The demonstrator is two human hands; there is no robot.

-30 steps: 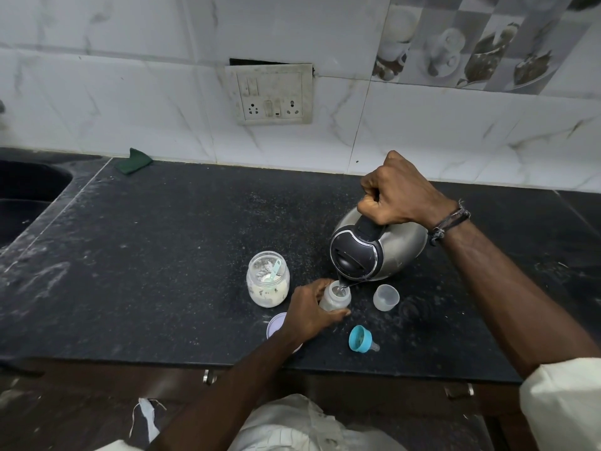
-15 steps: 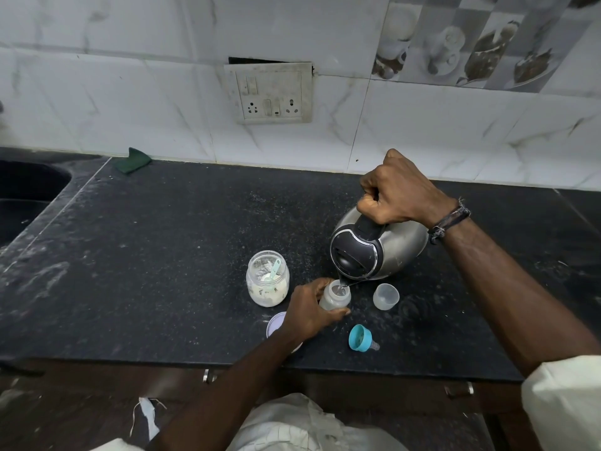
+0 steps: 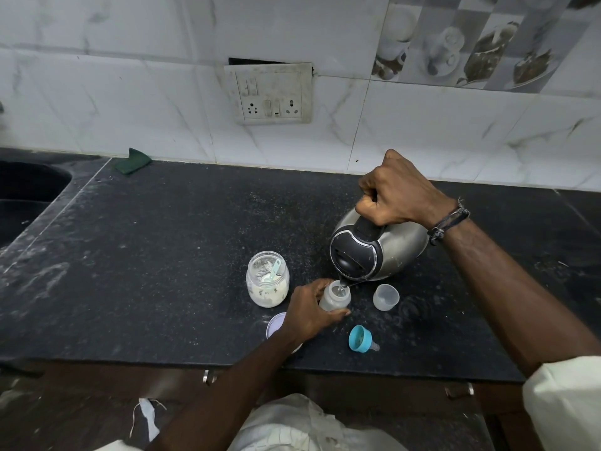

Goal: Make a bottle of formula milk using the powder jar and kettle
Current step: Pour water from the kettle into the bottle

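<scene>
Your right hand (image 3: 398,193) is closed in a fist around the black handle of the rounded brushed-steel kettle (image 3: 379,252), which you hold tipped forward off the speckled black stone counter (image 3: 182,242), spout down. A thin stream of water runs from the spout into the open mouth of the small translucent plastic baby bottle (image 3: 336,296), which stands upright on the counter just below the kettle. Your left hand (image 3: 309,312) wraps around the bottle from the near side, fingers and thumb curled on its body.

Just left of the bottle stands the clear glass powder jar (image 3: 267,283), lid off, with white powder in its lower part and a pale green plastic scoop (image 3: 272,275) inside. Its pale lilac round lid (image 3: 274,323) lies flat, partly hidden under your left wrist. A small clear plastic cap (image 3: 386,297) sits to the bottle's right, apart from it. The teal screw ring with its clear teat (image 3: 361,339) lies on its side near the counter's front edge.
</scene>
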